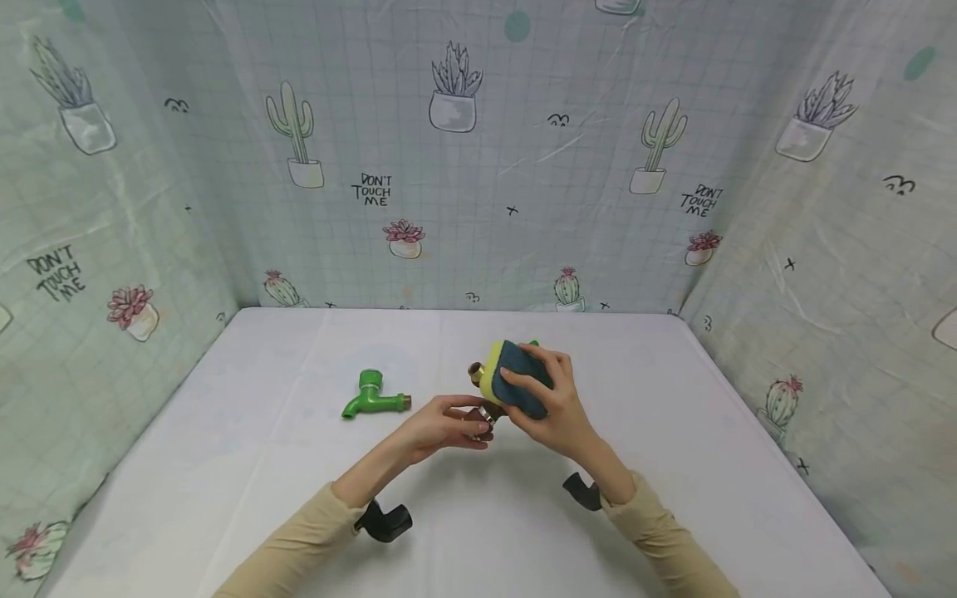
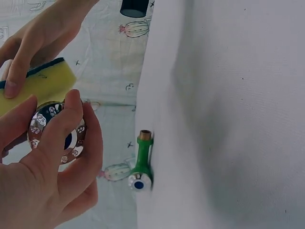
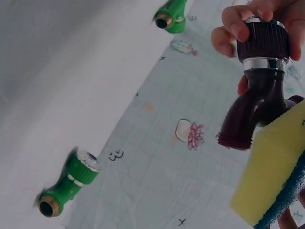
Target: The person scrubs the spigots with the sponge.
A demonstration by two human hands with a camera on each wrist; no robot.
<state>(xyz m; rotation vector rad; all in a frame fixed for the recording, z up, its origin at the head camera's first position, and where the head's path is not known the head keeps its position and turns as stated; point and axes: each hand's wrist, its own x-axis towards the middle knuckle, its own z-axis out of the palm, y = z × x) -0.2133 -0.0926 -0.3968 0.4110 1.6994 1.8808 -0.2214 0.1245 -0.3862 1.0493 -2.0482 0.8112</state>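
Note:
My left hand (image 1: 449, 428) grips the ribbed knob of a dark maroon faucet (image 3: 259, 95), held just above the white table (image 1: 299, 498); its fingers (image 2: 62, 129) curl round the chrome cap. My right hand (image 1: 557, 407) holds a yellow sponge (image 1: 516, 374) with a dark blue scouring face. The sponge (image 3: 271, 176) lies against the faucet's body, and the spout hangs open beside it. In the head view the sponge and both hands hide most of the faucet (image 1: 484, 413).
A green faucet (image 1: 370, 397) lies on the table left of my hands. A second green faucet (image 3: 172, 15) lies behind the sponge, mostly hidden in the head view. Cactus-print cloth walls (image 1: 478, 166) enclose the table at the back and both sides.

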